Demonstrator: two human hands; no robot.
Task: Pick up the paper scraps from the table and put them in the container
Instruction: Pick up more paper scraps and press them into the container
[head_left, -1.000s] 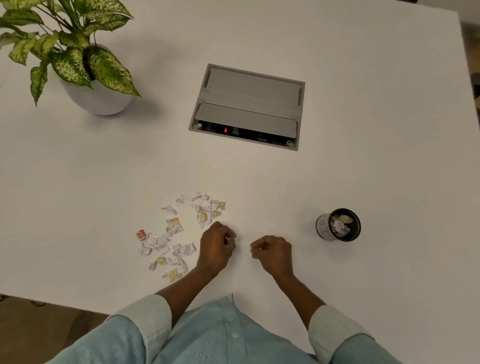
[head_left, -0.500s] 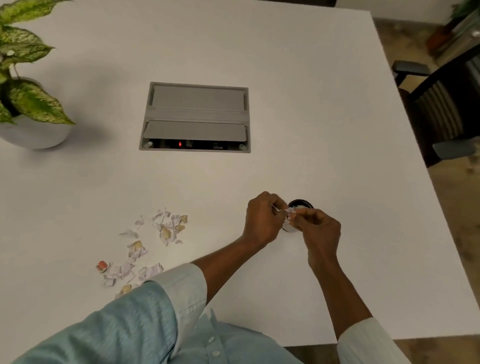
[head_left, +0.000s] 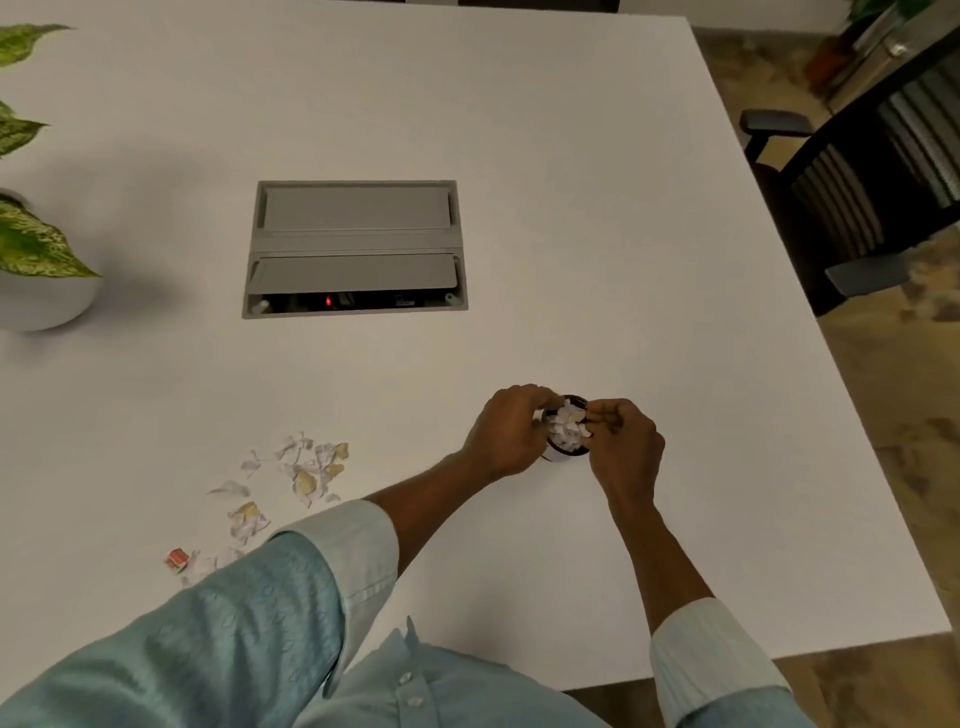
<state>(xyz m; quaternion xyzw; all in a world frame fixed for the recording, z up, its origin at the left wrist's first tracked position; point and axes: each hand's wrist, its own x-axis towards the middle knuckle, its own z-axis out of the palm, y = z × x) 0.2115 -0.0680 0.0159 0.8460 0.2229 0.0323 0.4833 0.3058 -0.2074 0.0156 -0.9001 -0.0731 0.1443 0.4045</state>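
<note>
A small black container (head_left: 565, 453) stands on the white table (head_left: 623, 260), filled with white paper scraps (head_left: 566, 427). My left hand (head_left: 511, 428) is against its left side, fingers curled over the rim. My right hand (head_left: 626, 441) is at its right side, fingertips bunched over the opening. Whether either hand still pinches a scrap is hidden by the fingers. Several loose paper scraps (head_left: 306, 475), white and yellowish, lie on the table to the left, partly behind my left sleeve. One small red-and-white scrap (head_left: 176, 559) lies at the far left of the pile.
A grey recessed cable box (head_left: 356, 247) with a red light sits in the table's middle. A white pot (head_left: 47, 304) with a leafy plant stands at the left edge. A black chair (head_left: 857, 197) stands beyond the table's right edge.
Both hands went from the scrap pile to the container with scraps pinched in the fingers. Now their fingertips are over the opening and more paper shows inside it.
</note>
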